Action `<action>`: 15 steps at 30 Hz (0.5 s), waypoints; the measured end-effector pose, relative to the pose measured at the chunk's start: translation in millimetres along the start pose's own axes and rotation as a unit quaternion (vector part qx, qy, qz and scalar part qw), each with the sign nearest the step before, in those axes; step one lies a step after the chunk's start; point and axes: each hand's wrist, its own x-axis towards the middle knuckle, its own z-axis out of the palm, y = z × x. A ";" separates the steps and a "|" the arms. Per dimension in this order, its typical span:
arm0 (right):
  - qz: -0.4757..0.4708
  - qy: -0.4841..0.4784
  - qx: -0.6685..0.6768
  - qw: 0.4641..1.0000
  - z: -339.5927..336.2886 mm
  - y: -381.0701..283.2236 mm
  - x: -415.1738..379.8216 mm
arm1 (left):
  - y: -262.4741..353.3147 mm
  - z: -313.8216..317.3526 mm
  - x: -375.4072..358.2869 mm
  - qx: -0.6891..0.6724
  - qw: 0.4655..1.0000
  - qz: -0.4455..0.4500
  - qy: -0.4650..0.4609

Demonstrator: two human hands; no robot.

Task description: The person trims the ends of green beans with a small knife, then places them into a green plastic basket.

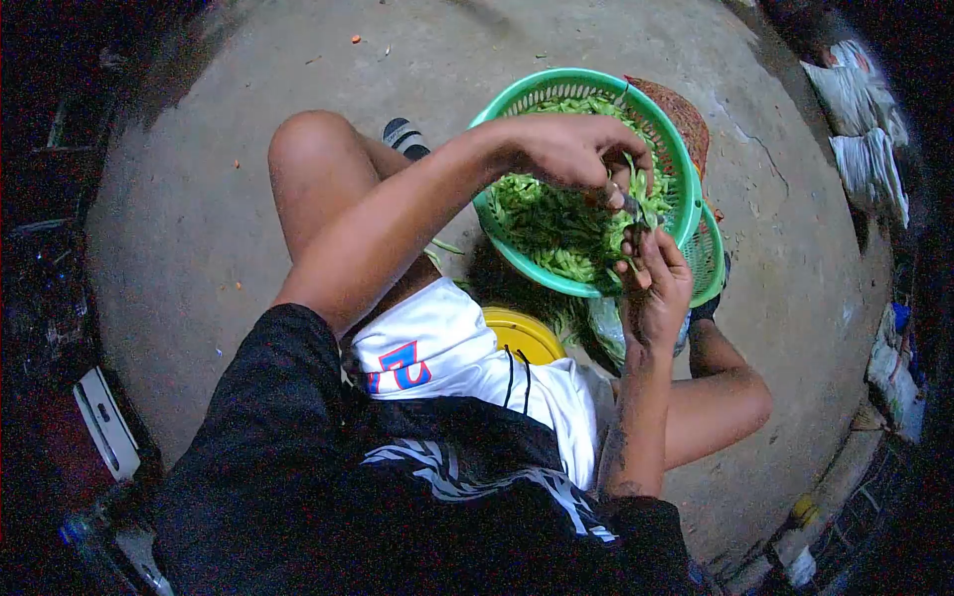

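Note:
Green vegetable pieces [564, 261], chopped or picked, fill much of a green plastic basket [505, 260] in front of me. Over its right side, my left hand [581, 154] reaches across with its fingers closed around a thin green vegetable strip [637, 185]. Just below, my right hand [658, 273] is closed, its fingertips and thumb pinching the lower part of the green strips. A small dark grey thing shows between the two hands, too small to make out. The hands nearly touch.
A second green basket [708, 260] sits partly beneath the first. Behind them lies a reddish mesh sack [681, 114]. A yellow round seat or lid [525, 336] is between my legs, a clear plastic bag [606, 323] beside it. White sacks [863, 149] lie at the far right.

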 end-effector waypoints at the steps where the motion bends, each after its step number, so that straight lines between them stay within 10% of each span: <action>1: 0.026 0.003 -0.005 1.000 0.9 -2.1 -0.3 | -1.1 -2.0 -1.1 0.000 1.000 -0.001 0.002; 15: 0.043 -0.004 0.019 0.999 5.4 -3.4 -1.6 | -5.5 -28.5 -6.3 -0.042 0.998 -0.016 0.044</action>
